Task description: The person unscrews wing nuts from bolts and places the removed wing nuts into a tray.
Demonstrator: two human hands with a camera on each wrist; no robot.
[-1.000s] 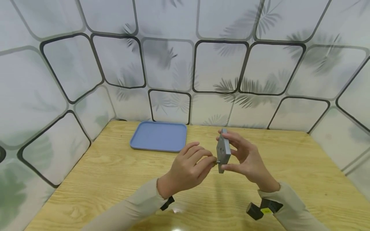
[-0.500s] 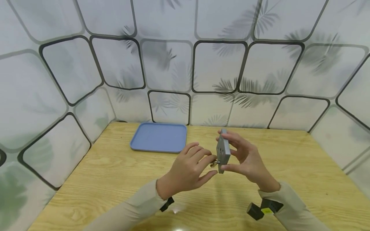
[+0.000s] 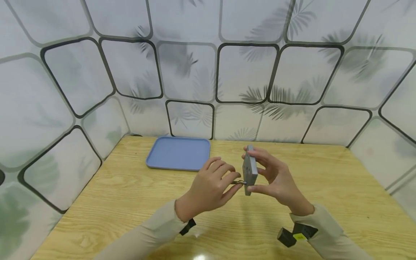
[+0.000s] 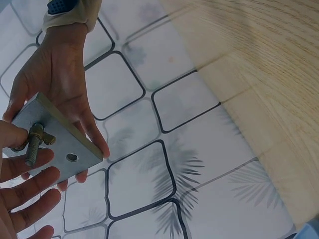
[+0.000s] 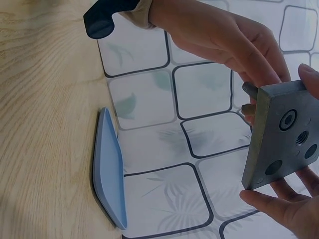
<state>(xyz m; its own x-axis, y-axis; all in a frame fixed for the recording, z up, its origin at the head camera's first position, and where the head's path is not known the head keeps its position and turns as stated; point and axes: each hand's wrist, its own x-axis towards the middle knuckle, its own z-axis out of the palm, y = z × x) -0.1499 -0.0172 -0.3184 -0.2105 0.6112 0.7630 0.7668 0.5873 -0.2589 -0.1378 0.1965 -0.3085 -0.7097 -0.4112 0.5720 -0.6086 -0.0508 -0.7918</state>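
My right hand (image 3: 279,180) holds a thick grey metal plate (image 3: 250,169) on edge above the table, thumb at its lower edge and fingers at its upper edge. A threaded bolt (image 4: 32,152) sticks out of the face toward my left hand, with a brass-coloured wing nut (image 4: 48,139) on it near the plate. My left hand (image 3: 208,187) pinches at the wing nut with thumb and index finger, the other fingers loosely spread. In the right wrist view, the plate's opposite face shows a recessed socket screw head (image 5: 288,120), a threaded hole (image 5: 302,138) and other round holes.
A shallow blue tray (image 3: 178,153) lies at the back of the wooden table (image 3: 130,202), left of the hands. Patterned fabric walls (image 3: 188,72) enclose the table at the back and sides. A wrist device (image 3: 297,234) sits on the right sleeve.
The left thumb and index finger opened away from the wing nut half a second ago and are back around it now. The wing nut has turned. The right hand keeps the plate nearly still.
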